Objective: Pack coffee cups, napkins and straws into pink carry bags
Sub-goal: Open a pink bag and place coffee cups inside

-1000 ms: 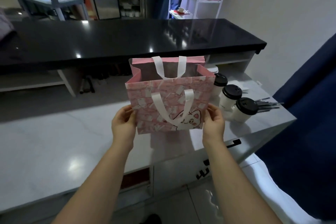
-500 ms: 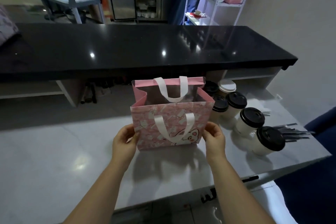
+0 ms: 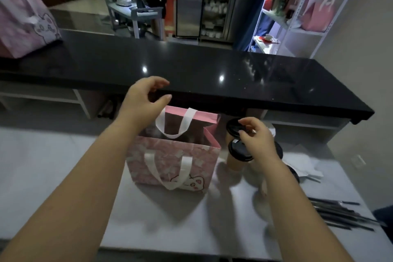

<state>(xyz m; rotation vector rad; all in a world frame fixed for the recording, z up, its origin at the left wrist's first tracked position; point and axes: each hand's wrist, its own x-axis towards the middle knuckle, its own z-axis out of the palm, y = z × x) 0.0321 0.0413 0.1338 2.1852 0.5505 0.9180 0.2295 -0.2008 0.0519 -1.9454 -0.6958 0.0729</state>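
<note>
We're seeing the pink bag (image 3: pixel 173 164) standing open on the bench (image 3: pixel 53 176), our left hand (image 3: pixel 144 100) hovering above it with fingers spread and empty, our right hand (image 3: pixel 254 137) reaching over the black-lidded cups (image 3: pixel 239 151) just beside it, fingers loosely curled, grip unclear.

Both hands (image 3: pixel 142 100) (image 3: pixel 256 138) raised, fingers spread

A pink carry bag (image 3: pixel 174 161) stands open and upright on the pale counter (image 3: pixel 63 168), the left hand (image 3: pixel 142 102) held above its far rim with fingers spread, grasping nothing. The right hand (image 3: pixel 255 136) reaches over the black-lidded coffee cups (image 3: pixel 239 151) just beside the bag (fingertips at the far lid, grip unclear). Dark straws (image 3: pixel 340 212) lie at the right edge, crumpled white napkins (image 3: pixel 306 164) behind them.
</note>
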